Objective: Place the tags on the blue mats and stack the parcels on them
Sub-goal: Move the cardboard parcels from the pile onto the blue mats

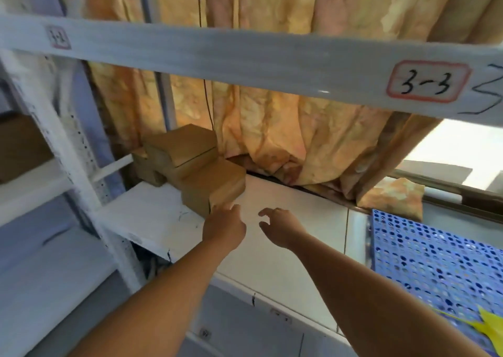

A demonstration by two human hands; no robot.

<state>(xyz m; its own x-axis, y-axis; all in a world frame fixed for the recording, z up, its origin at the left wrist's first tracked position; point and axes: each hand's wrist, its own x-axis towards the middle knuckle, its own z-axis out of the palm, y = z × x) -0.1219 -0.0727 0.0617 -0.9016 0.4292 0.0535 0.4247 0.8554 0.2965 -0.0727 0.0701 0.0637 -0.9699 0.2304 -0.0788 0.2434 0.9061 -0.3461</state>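
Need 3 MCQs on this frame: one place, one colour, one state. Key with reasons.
1. The blue mat lies where, relative to the parcels?
A) left B) right C) above
2. The tag on the mat is:
A) yellow B) red C) green
3. The right hand:
A) grips a parcel B) pinches the tag C) holds nothing

Key:
1 B, the mat sits at the shelf's right end and the parcels at its left.
2 A, a yellow piece lies on the mat.
3 C, its fingers curl loosely over the bare shelf.

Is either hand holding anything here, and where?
Nothing is held yet. The left hand is at the near corner of the closest parcel; the right hand is empty.
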